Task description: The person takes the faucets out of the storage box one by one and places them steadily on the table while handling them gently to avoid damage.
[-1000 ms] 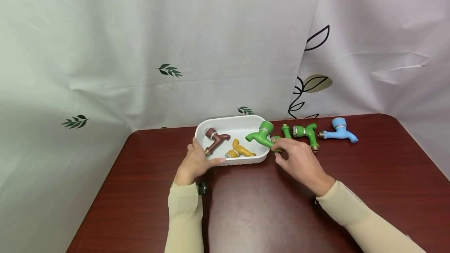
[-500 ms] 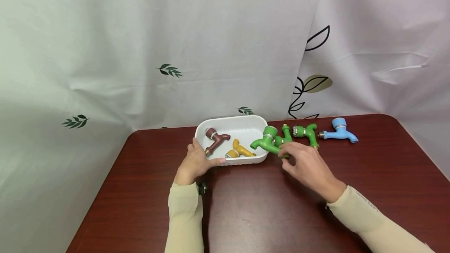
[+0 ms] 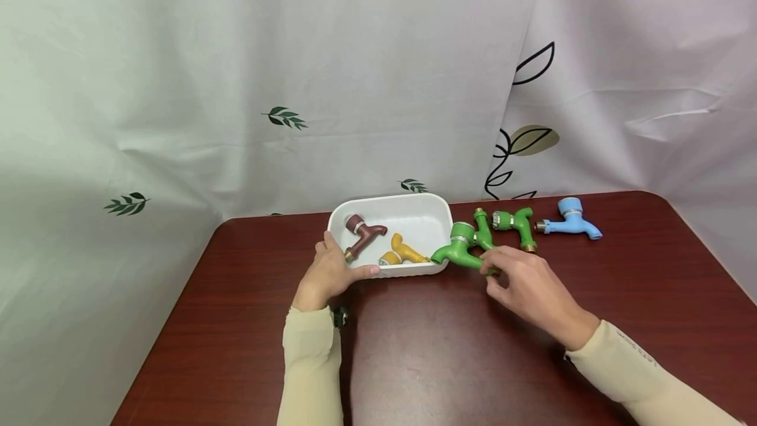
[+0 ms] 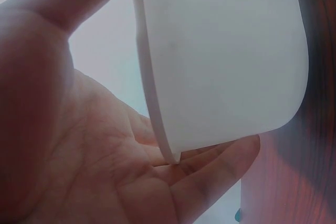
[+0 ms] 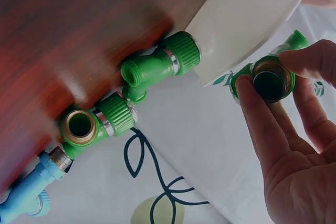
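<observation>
My left hand (image 3: 331, 271) holds the near left corner of a white plastic tray (image 3: 440, 206), thumb along the front rim and fingers against its outer wall (image 4: 226, 61). Inside lie a dark red tap (image 3: 368, 235) and a yellow tap (image 3: 408, 254). Between thumb and fingertips, my right hand (image 3: 532, 284) pinches a green tap (image 3: 458, 252) by its threaded inlet end. Its spout overlaps the tray's right front corner in the head view. Seen from the right wrist, the open brass inlet (image 5: 283, 74) faces the camera and the fingers cover part of the body.
Right of the tray, two more green taps, one (image 3: 481, 229) partly behind the held tap and another (image 3: 523, 225) beside it, lie on the dark red table (image 3: 426, 347). A light blue tap (image 3: 572, 221) lies farther right. A white curtain (image 3: 355, 84) hangs behind.
My right hand has carried the green tap rightward and toward me, from over the tray's right end to its right front corner. The left hand and tray have stayed in place.
</observation>
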